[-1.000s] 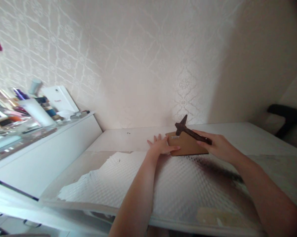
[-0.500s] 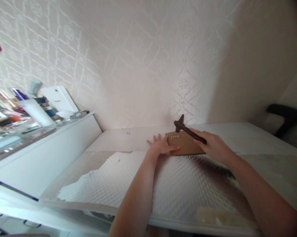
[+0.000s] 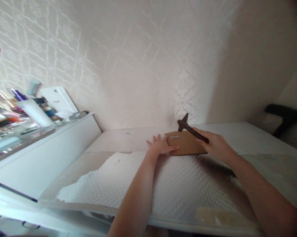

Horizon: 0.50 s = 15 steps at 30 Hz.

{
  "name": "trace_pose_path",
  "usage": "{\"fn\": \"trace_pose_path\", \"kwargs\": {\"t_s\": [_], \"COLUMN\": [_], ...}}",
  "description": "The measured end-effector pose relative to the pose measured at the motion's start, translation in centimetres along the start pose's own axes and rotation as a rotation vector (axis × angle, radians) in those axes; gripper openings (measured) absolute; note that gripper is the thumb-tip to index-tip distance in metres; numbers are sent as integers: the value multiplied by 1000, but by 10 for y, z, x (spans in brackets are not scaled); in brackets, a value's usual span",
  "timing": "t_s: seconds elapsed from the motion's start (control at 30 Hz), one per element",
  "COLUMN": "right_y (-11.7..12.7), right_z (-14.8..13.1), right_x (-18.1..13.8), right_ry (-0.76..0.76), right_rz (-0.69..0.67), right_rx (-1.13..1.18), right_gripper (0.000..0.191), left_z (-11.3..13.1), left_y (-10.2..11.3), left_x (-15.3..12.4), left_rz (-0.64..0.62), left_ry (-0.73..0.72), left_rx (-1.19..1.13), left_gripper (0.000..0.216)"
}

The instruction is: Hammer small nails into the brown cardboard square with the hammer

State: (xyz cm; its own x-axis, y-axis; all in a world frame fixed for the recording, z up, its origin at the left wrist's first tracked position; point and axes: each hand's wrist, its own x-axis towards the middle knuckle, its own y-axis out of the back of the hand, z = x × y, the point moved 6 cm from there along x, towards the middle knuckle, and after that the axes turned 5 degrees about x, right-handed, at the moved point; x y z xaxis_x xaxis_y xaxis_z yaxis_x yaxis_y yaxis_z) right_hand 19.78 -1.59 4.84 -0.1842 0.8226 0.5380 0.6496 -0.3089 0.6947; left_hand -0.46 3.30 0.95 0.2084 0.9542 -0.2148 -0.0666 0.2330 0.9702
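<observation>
Right hand (image 3: 216,144) closed around hammer (image 3: 191,129), head raised over brown board (image 3: 186,143) on surface (image 3: 249,135). Left hand (image 3: 160,147) flat, open, steadying board's edge; a stray blow could catch its thumb.

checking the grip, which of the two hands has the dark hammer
The right hand grips the dark metal hammer; the left hand lies flat, holding the brown wooden board.

Two bare forearms showed, with no sleeves, watch or rings visible; the left hand (image 3: 160,147) and right hand (image 3: 216,146) wore no gloves.
</observation>
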Motion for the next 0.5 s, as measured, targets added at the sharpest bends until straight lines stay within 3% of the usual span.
{"fn": "trace_pose_path", "kwargs": {"t_s": [0.2, 0.4, 0.5], "right_y": [-11, -5, -6], "right_z": [-9, -5, -6], "right_x": [-1, 0, -2], "right_ry": [35, 1, 6], "right_rz": [-112, -64, -102], "right_rx": [34, 23, 76], "right_gripper": [46, 49, 47], "left_z": [1, 2, 2], "left_y": [1, 1, 1], "left_x": [-3, -3, -3], "left_rz": [-10, -7, -7], "left_ry": [0, -2, 3], "left_rx": [-6, -4, 5], "left_gripper": [106, 105, 103]}}
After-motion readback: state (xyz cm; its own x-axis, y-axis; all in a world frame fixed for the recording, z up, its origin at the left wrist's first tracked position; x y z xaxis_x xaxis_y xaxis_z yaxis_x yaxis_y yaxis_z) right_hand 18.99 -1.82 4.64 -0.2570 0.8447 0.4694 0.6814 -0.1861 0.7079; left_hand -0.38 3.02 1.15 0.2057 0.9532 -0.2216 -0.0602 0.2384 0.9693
